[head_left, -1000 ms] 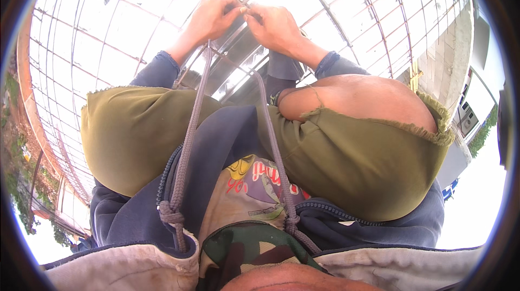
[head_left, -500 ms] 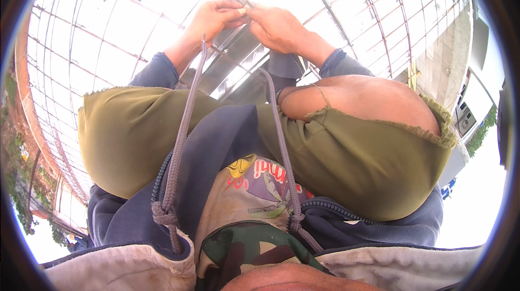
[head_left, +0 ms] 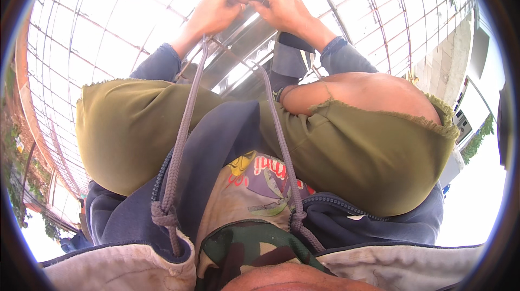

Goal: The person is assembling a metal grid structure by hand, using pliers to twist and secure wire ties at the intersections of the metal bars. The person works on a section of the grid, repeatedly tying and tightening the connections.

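My left hand (head_left: 218, 14) and my right hand (head_left: 285, 10) meet at the far middle, over a grid of thin steel bars (head_left: 373, 5). Both have their fingers curled and pinched, fingertips nearly touching beside a bar of the mesh. Whatever lies between the fingertips is too small and overexposed to make out. Beneath the hands, shiny ribbed metal sheeting (head_left: 238, 76) shows through the grid. A dark boot (head_left: 294, 58) stands just below my right wrist.
My bent legs in olive trousers (head_left: 374, 155) frame the near side. Two jacket drawstrings (head_left: 187, 112) dangle between them. A concrete ledge (head_left: 454, 55) runs along the right. At the left, the mesh ends by a reddish-brown edge (head_left: 23, 69). Glare washes out much of the background.
Both hands have shifted slightly farther away from me. My left hand's fingers have curled in more, and the right hand has turned at the wrist. More of the boot's top now shows.
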The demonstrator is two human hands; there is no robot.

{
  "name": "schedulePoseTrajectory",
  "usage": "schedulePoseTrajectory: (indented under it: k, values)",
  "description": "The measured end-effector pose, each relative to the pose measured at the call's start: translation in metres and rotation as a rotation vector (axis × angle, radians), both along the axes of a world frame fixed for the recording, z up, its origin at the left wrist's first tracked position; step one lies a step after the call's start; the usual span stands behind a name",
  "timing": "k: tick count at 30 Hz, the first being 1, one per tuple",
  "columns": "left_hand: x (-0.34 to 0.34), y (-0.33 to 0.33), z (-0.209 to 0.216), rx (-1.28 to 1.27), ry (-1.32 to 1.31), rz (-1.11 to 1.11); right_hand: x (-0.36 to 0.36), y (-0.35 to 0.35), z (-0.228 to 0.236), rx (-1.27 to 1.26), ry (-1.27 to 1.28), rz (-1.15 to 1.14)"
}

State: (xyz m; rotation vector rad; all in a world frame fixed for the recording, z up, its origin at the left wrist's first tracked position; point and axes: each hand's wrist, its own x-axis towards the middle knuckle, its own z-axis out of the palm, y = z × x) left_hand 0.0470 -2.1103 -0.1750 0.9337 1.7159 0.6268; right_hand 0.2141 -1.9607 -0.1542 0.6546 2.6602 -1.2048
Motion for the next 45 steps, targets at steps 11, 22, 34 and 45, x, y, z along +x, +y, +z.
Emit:
schedulePoseTrajectory:
  k: [11, 22, 34, 45]
  values:
    - [-0.014, 0.015, -0.015, -0.019, 0.141, -0.073, 0.018, -0.034, 0.002, -0.227, -0.048, -0.341]
    - [0.019, 0.009, 0.002, -0.042, 0.077, 0.21, 0.031, -0.033, 0.01, -0.04, -0.051, 0.098]
    - [0.046, 0.005, 0.013, 0.031, 0.234, 0.216, 0.01, 0.078, 0.034, 0.614, -0.066, 0.241]
    - [0.042, 0.002, -0.001, 0.085, 0.237, 0.242, 0.003, 0.091, 0.019, 0.476, -0.076, 0.219]
